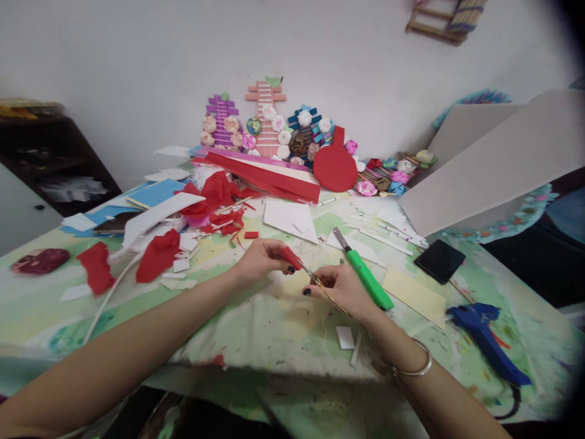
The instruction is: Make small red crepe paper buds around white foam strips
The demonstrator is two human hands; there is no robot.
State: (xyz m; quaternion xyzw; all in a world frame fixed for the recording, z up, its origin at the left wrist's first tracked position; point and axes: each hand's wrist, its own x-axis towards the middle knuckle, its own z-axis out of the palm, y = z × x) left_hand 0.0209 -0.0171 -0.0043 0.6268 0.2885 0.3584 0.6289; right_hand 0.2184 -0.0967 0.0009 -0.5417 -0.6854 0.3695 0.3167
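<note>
Above the table's front middle, my left hand (261, 262) pinches a small red piece of paper or card (291, 258) between thumb and fingers. My right hand (343, 288) is closed around a pair of scissors (337, 300) with gold-coloured handles. The scissor blades point left and reach the red piece; whether they are cutting into it is too small to tell. Just beyond my right hand lies a green tool with a metal tip (368, 277), resembling a long-necked lighter. A small white square (345, 337) lies on the cloth below my right hand.
Red crepe paper (158, 256) and scraps cover the left side. Behind stand a red round cutout with a handle (335, 169) and flower-decorated stick crafts (265, 122). On the right are a blue glue gun (491, 344), a flat black object (439, 261) and a large grey board (484, 164).
</note>
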